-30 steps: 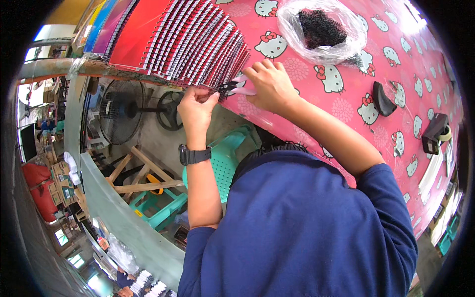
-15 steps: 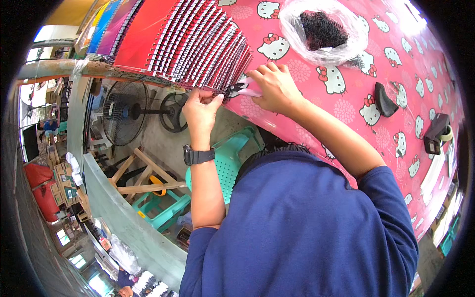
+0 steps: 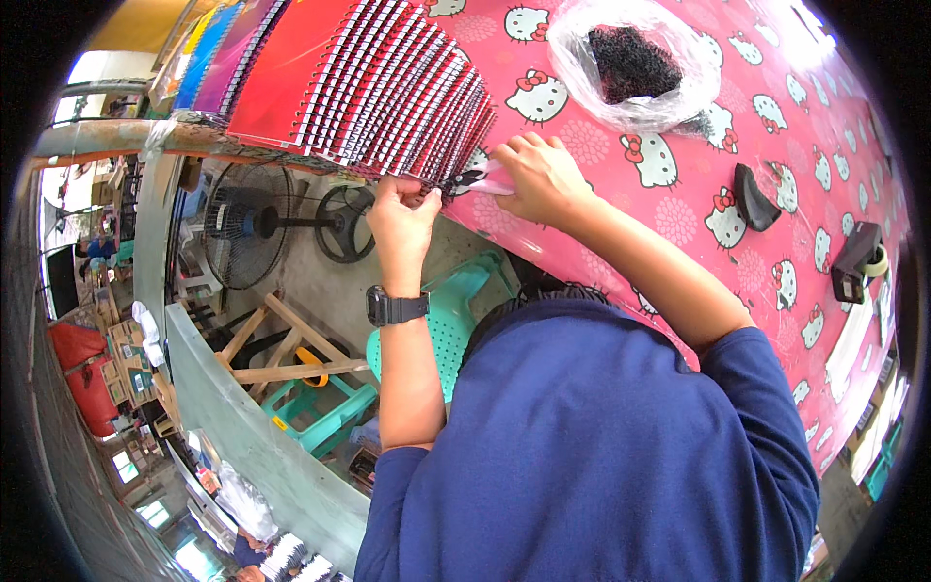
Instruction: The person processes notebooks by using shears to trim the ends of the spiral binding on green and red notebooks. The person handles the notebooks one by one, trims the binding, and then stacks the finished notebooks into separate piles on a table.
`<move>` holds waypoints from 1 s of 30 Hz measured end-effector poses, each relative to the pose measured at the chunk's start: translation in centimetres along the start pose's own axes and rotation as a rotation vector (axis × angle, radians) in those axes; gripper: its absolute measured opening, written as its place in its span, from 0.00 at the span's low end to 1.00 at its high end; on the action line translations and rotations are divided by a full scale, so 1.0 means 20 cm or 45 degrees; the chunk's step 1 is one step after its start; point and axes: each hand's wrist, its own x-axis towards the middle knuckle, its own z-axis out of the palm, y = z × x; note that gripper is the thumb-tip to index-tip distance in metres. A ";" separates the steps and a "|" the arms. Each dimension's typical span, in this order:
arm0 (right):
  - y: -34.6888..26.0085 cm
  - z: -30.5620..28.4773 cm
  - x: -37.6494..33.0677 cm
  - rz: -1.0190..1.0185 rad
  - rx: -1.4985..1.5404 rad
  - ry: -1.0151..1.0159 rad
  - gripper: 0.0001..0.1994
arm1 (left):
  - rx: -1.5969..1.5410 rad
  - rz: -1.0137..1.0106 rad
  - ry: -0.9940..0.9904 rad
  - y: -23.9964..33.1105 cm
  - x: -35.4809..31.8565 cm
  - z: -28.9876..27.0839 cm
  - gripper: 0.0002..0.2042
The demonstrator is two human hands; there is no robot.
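A fanned row of red spiral notebooks overlaps along the table's left edge, black coils showing. At the near end of the row, my left hand, wearing a black watch, is closed with thumb and fingers pinching the lower corner of a notebook by its coil end. My right hand is wrapped round the pink handles of a pair of pliers. Their dark jaws point left at the coil ends, close beside my left fingertips. Exactly what the jaws touch is too small to make out.
A clear plastic bag of black coil pieces sits on the pink patterned tablecloth. To the right lie a curved black piece and a tape dispenser. Below the table edge stand a fan and a green plastic chair.
My left hand has shifted slightly down and its fingers curl in more at the coil end. The pliers stay beside it, their pink handles showing a little more. The view has moved slightly.
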 end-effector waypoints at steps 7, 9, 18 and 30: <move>0.00 0.00 -0.02 -0.017 -0.078 0.074 0.21 | 0.112 -0.040 -0.088 -0.01 0.02 0.00 0.12; 0.00 0.01 -0.02 -0.016 -0.107 0.090 0.21 | 0.142 -0.046 -0.090 0.01 0.03 0.00 0.12; -0.02 0.00 0.01 0.070 0.106 -0.012 0.13 | 0.139 -0.087 -0.125 0.03 0.04 0.00 0.11; 0.14 -0.13 -0.19 0.592 0.624 -0.400 0.15 | -0.733 -0.586 -0.414 -0.05 0.09 -0.09 0.05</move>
